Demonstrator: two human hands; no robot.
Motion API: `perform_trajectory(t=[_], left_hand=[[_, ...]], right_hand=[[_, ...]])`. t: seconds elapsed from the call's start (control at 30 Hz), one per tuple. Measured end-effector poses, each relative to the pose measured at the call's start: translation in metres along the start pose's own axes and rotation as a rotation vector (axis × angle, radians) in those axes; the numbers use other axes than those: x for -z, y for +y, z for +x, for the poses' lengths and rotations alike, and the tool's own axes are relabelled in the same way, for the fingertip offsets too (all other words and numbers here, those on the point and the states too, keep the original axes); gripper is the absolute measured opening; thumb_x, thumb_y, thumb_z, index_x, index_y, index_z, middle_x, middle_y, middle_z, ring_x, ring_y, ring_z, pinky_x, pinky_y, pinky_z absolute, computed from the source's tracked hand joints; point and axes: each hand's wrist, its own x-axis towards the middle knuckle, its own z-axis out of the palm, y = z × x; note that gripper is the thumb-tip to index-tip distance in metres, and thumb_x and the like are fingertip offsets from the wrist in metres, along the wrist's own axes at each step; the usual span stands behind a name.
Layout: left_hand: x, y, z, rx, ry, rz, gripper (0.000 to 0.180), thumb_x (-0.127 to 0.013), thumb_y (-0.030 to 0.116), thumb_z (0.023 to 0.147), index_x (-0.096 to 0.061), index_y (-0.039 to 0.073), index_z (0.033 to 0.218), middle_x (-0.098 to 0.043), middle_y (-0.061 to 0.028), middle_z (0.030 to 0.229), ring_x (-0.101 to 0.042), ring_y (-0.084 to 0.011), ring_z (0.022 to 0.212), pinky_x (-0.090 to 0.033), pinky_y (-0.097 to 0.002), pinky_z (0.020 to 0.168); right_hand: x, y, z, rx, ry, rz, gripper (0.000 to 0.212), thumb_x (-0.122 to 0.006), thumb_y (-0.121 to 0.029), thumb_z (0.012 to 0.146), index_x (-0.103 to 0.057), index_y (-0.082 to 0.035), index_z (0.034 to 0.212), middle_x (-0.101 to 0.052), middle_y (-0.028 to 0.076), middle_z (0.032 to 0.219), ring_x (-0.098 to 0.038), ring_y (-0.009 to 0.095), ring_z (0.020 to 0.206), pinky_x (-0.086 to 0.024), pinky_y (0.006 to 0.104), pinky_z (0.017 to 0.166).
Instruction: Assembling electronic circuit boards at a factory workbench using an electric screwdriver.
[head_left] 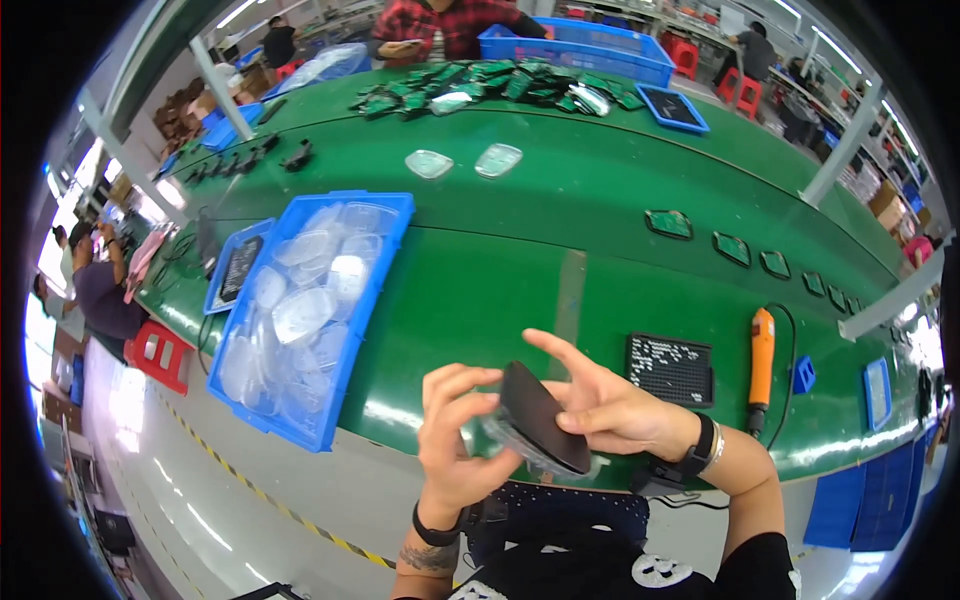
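In front of my body, at the table's near edge, both hands hold a dark rounded panel [543,412] with a clear plastic shell [520,446] against its underside. The panel is tilted. My left hand [455,425] grips it from the left, fingers at the upper edge and thumb low by the shell. My right hand [625,410] presses its thumb on the dark face, with the index finger stretched away. The fingers behind the panel are hidden. To the left stands a blue bin [366,325] of clear plastic shells [303,315].
Right of my hands lie a black tray [697,385] of small screws and an orange electric screwdriver [762,355] with a cord. Green circuit-board units [668,223] line the table on the right. Two clear shells [498,160] lie ahead, before a green board pile [515,85].
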Motion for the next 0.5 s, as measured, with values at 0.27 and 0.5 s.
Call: perform_trajectory(t=[0.27, 0.5], left_hand=[[0.002, -0.005, -0.001, 0.120, -0.120, -0.375, 0.051, -0.068, 0.007, 0.073, -0.051, 0.004, 0.121, -0.056, -0.0108, 0.111, -0.054, -0.0249, 0.101, -0.042, -0.0343, 0.089], [0.023, 0.000, -0.006, 0.370, -0.038, -0.364, 0.049, -0.069, 0.004, 0.075, -0.052, 0.001, 0.121, -0.056, -0.0102, 0.103, -0.056, -0.0167, 0.094, -0.046, -0.0280, 0.081]], right_hand=[[-0.008, 0.021, -0.008, -0.029, -0.066, 0.218, 0.058, -0.060, -0.006, 0.080, -0.033, -0.007, 0.132, -0.052, 0.020, 0.113, -0.059, 0.025, 0.090, -0.050, 0.0343, 0.073], [-0.016, 0.020, -0.003, -0.079, 0.203, -0.151, 0.040, -0.059, -0.002, 0.083, -0.044, 0.005, 0.119, -0.058, 0.014, 0.105, -0.059, 0.022, 0.094, -0.049, 0.0319, 0.084]])
